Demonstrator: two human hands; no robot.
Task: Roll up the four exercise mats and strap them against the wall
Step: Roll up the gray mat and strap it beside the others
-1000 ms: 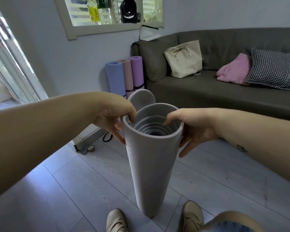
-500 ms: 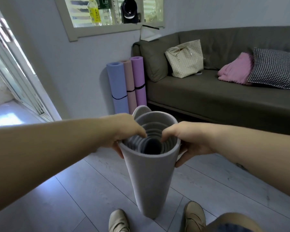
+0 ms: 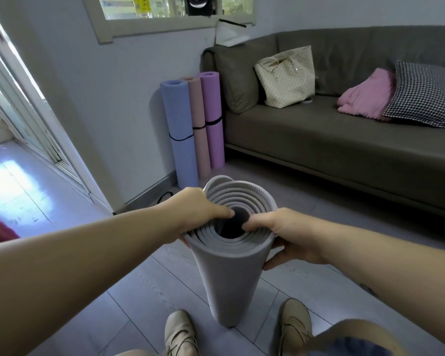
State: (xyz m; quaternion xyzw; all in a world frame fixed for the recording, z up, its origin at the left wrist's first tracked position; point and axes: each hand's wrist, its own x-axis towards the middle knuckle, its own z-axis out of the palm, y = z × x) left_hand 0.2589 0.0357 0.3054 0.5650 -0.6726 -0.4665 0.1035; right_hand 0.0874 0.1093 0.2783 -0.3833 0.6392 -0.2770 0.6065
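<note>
Both arms reach forward; the left hand point(image 3: 198, 214) and right hand point(image 3: 288, 235) pinch the top rim of the grey foam mat point(image 3: 229, 265), a ribbed coil standing upright on the tiled floor point(image 3: 144, 299) between the person's shoes.

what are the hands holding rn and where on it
The rolled grey mat, at its top end: the left hand grips the left side of the rim, the right hand the right side.
</note>
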